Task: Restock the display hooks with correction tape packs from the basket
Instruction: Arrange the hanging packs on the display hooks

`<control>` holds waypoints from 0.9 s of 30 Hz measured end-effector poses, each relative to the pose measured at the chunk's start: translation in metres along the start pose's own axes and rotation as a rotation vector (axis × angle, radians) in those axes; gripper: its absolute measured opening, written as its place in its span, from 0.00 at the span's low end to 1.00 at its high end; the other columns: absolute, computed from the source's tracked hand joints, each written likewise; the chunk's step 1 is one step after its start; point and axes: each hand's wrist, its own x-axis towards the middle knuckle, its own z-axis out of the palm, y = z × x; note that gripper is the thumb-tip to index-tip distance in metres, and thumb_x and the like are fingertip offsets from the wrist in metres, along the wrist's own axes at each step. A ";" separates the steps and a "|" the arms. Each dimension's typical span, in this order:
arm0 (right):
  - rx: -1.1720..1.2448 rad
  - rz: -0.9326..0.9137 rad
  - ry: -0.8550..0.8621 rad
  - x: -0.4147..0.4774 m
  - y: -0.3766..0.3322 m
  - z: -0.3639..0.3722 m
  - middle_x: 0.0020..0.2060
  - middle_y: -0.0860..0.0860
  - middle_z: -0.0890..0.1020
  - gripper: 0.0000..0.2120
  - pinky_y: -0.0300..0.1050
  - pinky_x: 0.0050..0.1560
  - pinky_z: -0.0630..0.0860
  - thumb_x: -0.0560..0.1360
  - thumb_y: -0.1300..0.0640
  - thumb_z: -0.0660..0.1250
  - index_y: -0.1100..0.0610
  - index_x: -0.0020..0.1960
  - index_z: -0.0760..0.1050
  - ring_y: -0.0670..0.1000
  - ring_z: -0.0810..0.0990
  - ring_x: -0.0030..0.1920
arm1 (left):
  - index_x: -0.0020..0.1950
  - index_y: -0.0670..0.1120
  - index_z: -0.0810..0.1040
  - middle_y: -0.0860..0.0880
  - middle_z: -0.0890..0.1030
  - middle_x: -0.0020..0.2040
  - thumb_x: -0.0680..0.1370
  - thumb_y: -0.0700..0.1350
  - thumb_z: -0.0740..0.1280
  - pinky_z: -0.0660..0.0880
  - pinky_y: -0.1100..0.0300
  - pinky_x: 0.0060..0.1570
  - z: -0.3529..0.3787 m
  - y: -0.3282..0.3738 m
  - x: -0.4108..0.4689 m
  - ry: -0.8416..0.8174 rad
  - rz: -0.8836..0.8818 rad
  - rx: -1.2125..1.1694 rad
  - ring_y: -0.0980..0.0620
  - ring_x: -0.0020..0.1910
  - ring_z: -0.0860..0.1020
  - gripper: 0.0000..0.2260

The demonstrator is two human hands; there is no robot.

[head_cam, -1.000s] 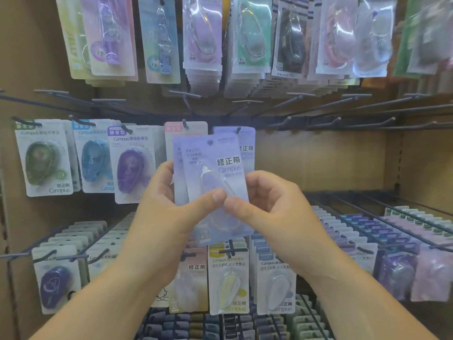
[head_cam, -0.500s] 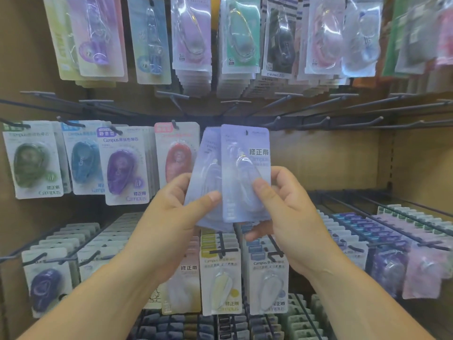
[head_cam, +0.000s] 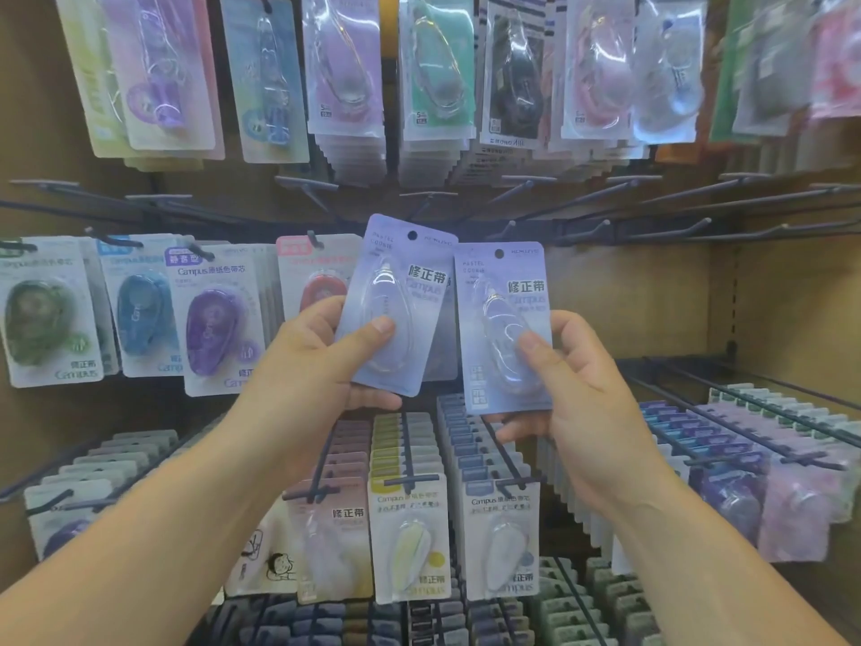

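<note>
My left hand (head_cam: 321, 361) pinches a pale lilac correction tape pack (head_cam: 396, 305), thumb on its blister, tilted slightly right; another pack seems to lie behind it. My right hand (head_cam: 568, 389) holds a second lilac pack (head_cam: 503, 328) upright, thumb on its front. Both packs are raised in front of the middle row of display hooks (head_cam: 605, 226), several of which at centre and right are bare. The basket is out of view.
Hung packs fill the top row (head_cam: 428, 76) and the left of the middle row (head_cam: 214, 319). Full hooks of packs (head_cam: 410, 529) stick out below my hands. A wooden side panel (head_cam: 792, 296) closes the right.
The packs held together in both hands have been split: my right hand has drawn one off to the right, my left keeps the rest. Both hands have risen a little.
</note>
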 end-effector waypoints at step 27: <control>-0.307 -0.057 -0.135 0.036 -0.013 0.016 0.49 0.43 0.85 0.07 0.40 0.32 0.79 0.83 0.50 0.64 0.48 0.60 0.76 0.49 0.86 0.46 | 0.56 0.44 0.83 0.42 0.86 0.38 0.84 0.47 0.68 0.81 0.57 0.32 -0.007 -0.033 0.003 0.133 -0.039 0.055 0.47 0.32 0.83 0.07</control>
